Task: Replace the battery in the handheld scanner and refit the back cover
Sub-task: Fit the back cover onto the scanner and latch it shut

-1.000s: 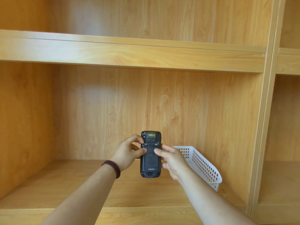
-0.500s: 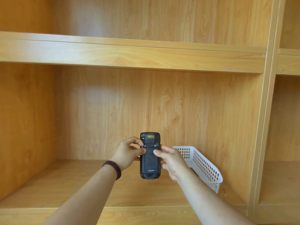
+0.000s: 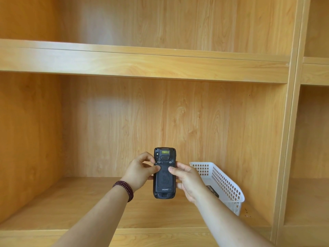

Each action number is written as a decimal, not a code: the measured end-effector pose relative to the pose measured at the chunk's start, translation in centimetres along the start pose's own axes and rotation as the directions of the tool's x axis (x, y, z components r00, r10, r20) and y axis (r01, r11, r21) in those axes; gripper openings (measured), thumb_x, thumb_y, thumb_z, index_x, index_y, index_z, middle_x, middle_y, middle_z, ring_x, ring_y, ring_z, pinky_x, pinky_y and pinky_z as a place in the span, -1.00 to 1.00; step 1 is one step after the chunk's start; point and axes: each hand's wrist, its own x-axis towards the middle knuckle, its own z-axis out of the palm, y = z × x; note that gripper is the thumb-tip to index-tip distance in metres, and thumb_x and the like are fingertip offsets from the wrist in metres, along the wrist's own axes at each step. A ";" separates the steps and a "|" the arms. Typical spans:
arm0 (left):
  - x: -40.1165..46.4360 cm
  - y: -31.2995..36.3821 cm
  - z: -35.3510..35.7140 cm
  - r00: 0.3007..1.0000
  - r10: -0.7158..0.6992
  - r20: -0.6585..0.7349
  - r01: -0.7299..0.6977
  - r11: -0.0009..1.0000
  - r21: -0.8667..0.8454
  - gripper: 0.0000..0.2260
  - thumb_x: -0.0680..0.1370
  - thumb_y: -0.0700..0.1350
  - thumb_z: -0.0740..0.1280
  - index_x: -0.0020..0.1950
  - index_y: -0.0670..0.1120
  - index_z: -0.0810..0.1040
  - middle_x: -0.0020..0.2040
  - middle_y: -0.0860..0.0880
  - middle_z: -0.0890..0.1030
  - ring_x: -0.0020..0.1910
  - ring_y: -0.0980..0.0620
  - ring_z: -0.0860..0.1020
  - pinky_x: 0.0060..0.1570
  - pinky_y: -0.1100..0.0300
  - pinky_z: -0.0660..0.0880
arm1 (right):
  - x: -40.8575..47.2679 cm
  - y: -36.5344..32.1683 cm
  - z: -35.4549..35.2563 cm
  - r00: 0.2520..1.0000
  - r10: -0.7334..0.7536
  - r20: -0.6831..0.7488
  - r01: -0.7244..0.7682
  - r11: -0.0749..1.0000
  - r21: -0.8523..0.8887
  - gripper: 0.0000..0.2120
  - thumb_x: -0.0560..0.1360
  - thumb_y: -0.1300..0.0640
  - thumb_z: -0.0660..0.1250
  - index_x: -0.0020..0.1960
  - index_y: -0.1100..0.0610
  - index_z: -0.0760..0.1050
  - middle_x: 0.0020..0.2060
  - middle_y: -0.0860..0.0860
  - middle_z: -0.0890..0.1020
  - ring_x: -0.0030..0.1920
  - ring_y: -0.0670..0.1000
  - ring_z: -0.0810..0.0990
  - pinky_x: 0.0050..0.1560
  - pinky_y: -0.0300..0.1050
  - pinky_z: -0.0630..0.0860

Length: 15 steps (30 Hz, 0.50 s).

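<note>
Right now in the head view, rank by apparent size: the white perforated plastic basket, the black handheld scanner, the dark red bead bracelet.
1. White perforated plastic basket
2. Black handheld scanner, though it is nearer the camera
3. Dark red bead bracelet

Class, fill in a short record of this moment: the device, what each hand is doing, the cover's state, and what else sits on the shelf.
Device: black handheld scanner, held upright, back facing the camera
Left hand: grips the scanner's left edge, thumb on the back cover
Right hand: holds the right edge, thumb on the cover
Cover: in place on the scanner; latching cannot be told
Shelf: white perforated plastic basket on the wooden shelf, a dark item inside
</note>
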 end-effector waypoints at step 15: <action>0.0 0.4 -0.4 0.970 -0.182 0.159 0.216 0.950 -0.228 -0.69 0.50 -0.22 0.44 0.22 -0.10 0.53 0.02 -0.14 0.71 -0.04 -0.10 0.69 -0.14 0.01 0.63 | -0.3 -0.1 0.4 1.000 -0.021 -0.012 0.020 0.999 -0.036 -0.71 0.53 0.24 0.38 0.22 0.06 0.53 0.11 0.07 0.70 0.09 0.02 0.68 -0.01 0.01 0.65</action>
